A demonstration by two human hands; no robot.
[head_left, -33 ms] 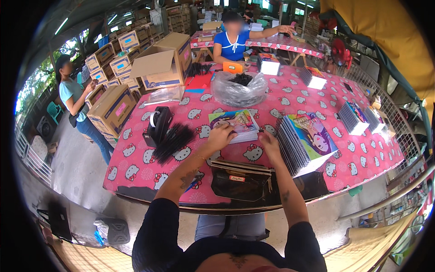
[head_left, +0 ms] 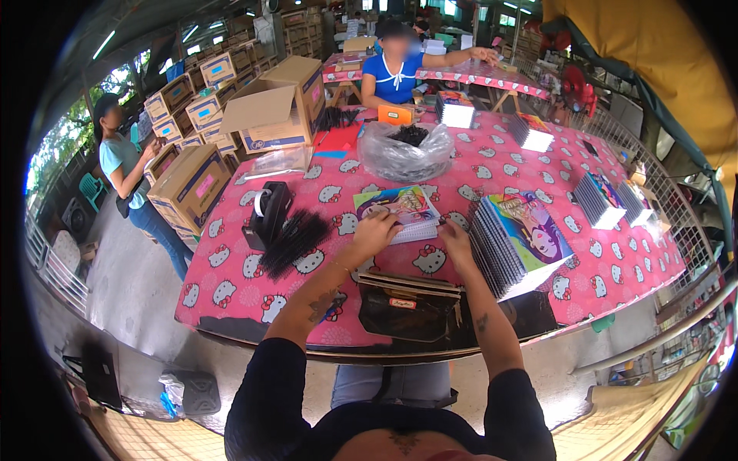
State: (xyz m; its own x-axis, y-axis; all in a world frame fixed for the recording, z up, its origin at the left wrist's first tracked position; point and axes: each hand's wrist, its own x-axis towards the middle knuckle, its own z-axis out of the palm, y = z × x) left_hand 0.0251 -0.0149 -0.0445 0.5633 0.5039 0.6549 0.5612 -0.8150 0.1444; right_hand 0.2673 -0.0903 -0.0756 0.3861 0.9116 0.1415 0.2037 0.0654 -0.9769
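Note:
A notebook with a colourful illustrated cover [head_left: 400, 201] lies on the table in front of me, its white page edge toward me. My left hand [head_left: 375, 233] rests on its near left part, fingers stretched out over the cover and pages. At the notebook's near right corner is my right hand [head_left: 455, 238], thumb and fingers drawn together. Whatever sits between those fingertips is too small to make out. Just right of that hand stands a stack of spiral-bound notebooks [head_left: 511, 242] with the same cover. A loose bundle of black spiral coils [head_left: 296, 244] lies left of my left forearm.
A black tape dispenser [head_left: 269, 215] stands beside the coils. Near the table edge lies a dark pouch [head_left: 407, 311]. Beyond the notebook sits a clear plastic bag of black coils [head_left: 407, 150]. More notebook stacks [head_left: 600, 201] stand right. A co-worker [head_left: 393, 73] sits across; cartons [head_left: 188, 192] stand left.
My right hand has shifted slightly left, closer to the notebook's corner. My left hand stays on the notebook. The co-worker's outstretched arm has moved a little.

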